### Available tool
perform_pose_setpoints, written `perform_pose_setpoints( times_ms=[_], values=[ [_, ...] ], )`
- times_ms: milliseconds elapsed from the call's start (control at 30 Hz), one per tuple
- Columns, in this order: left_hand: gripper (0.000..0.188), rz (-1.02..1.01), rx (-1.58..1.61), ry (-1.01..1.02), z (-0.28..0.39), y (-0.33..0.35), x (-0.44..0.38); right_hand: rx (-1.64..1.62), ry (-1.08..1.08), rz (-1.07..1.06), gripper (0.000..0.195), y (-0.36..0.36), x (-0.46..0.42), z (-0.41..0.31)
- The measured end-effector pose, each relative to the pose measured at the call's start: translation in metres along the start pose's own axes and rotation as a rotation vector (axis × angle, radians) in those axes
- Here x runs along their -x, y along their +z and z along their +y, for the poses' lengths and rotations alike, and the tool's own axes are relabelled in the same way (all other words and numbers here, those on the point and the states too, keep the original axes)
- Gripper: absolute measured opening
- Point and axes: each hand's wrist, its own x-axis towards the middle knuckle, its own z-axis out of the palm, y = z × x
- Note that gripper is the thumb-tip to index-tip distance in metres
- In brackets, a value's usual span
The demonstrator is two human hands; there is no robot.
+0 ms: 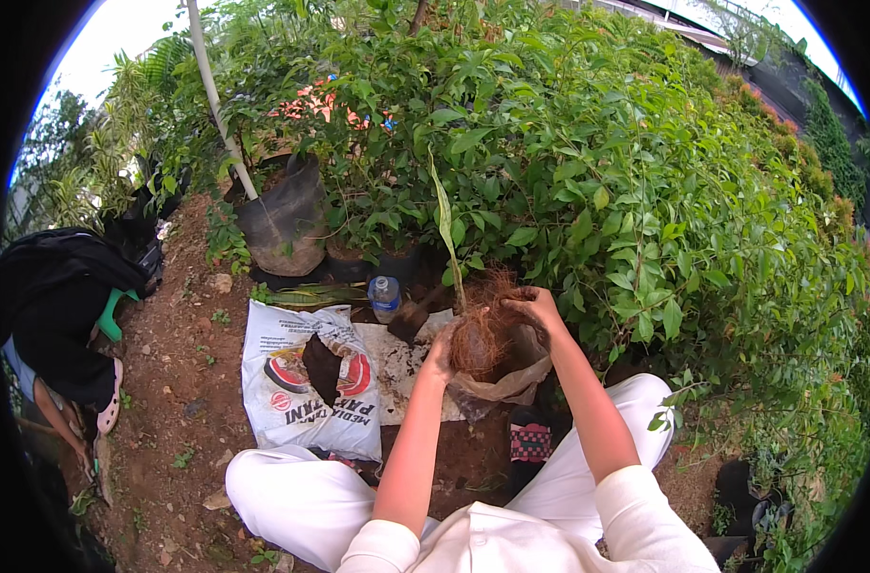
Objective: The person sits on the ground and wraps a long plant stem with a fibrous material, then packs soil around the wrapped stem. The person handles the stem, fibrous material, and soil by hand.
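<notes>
My left hand [443, 351] and my right hand [536, 309] hold a reddish-brown clump of fibrous roots [479, 340] from both sides. From the clump rises a single long upright leaf [443, 215], pale green with yellowish edges. Just below the clump is an open clear plastic bag [528, 376], its inside partly hidden. Soil darkens my right fingers. To the left lies a white printed sack of planting medium [263, 379], torn in the middle so that dark material shows. A stained pale sheet [399, 372] lies between sack and bag.
A plastic bottle with a blue label [384, 297] stands behind the sheet, near cut long leaves [313, 295]. Behind them is a black plant bag [284, 222] with a thin trunk. Dense shrubs [585, 179] fill the back and right. At far left another person [69, 322] bends over the soil.
</notes>
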Motion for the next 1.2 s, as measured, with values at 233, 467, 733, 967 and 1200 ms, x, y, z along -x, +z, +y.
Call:
perform_pose_setpoints(
  times_ms=[233, 467, 733, 967, 1200],
  values=[
    [0.047, 0.027, -0.048, -0.055, 0.007, 0.007, 0.006, 0.044, 0.015, -0.003, 0.050, 0.008, 0.007, -0.008],
    [0.043, 0.045, 0.037, -0.074, 0.006, 0.008, 0.007, 0.009, 0.031, 0.110, 0.068, -0.002, -0.002, -0.002],
    [0.042, 0.015, 0.091, -0.070, 0.002, 0.012, 0.007, 0.029, -0.007, 0.095, 0.068, -0.001, -0.002, 0.001],
    [0.043, -0.007, 0.220, 0.083, -0.006, -0.020, -0.004, -0.254, -0.044, 0.126, 0.050, -0.012, 0.019, -0.037],
    [0.041, 0.091, 0.500, 0.159, -0.010, -0.018, -0.011, -0.309, -0.056, 0.000, 0.052, 0.005, 0.047, -0.067]
  ],
)
